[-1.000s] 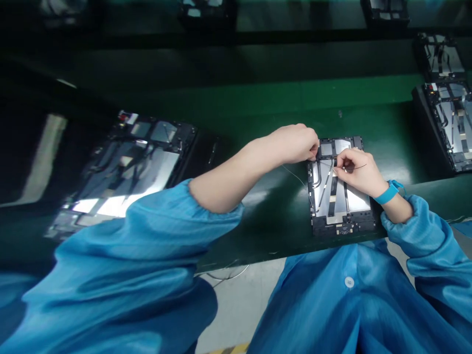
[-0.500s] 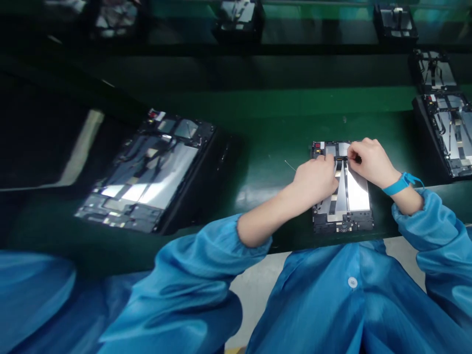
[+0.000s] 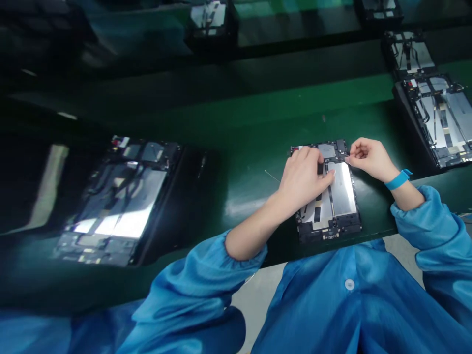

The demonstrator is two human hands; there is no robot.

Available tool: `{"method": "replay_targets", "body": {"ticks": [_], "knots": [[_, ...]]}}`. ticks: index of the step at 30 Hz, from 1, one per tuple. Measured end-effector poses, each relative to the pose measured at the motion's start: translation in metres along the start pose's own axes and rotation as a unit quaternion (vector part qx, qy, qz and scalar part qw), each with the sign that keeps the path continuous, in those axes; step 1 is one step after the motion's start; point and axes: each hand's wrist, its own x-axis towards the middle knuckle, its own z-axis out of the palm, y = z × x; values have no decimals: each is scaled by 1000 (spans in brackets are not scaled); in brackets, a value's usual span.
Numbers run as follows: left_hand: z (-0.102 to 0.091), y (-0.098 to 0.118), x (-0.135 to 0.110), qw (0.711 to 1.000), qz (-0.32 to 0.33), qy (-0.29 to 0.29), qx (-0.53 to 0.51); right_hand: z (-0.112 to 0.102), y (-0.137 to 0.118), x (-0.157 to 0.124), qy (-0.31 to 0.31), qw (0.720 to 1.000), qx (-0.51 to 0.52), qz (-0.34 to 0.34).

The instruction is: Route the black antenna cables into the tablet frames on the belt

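In front of me an opened tablet [image 3: 344,196] lies on the green bench, its silvery back plate, dark flex cables and black boards exposed. My left hand [image 3: 300,172] rests over its upper left part, thumb apart from the fingers, and hides some of the parts beneath. At the tablet's upper right edge is my right hand [image 3: 370,157], a blue wrist strap [image 3: 398,180] around its wrist. Its thumb and forefinger are pinched together. Anything between those fingertips is too small to make out.
Another opened tablet [image 3: 121,201] sits at the left on a dark block. Two more stand at the right, the nearer tablet [image 3: 440,118] on a black block. A thin wire-like piece [image 3: 272,175] lies left of my left hand. Further units line the back.
My right hand has shifted outward to the tablet's upper right edge. My left hand's thumb has spread away from its fingers. The whole view has turned slightly.
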Motion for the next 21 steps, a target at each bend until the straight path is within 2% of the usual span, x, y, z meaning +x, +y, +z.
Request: {"method": "replay_targets", "body": {"ticks": [4, 8, 10, 12, 17, 21], "knots": [[3, 10, -1, 997, -1, 0, 72, 1, -2, -1, -1, 1000, -5, 6], [-8, 12, -14, 994, 7, 81, 67, 3, -5, -3, 3, 1000, -25, -6], [-12, 10, -13, 994, 15, 104, 42, 3, -5, -3, 1, 1000, -30, -7], [-12, 5, -2, 996, 33, 78, 5, 3, -6, -3, -2, 1000, -30, -5], [-2, -10, 40, 987, 109, -57, -102, -1, -5, -3, -5, 1000, -30, 4], [3, -16, 54, 979, 129, -88, -130, -5, -3, -2, -15, 999, -33, 7]]}}
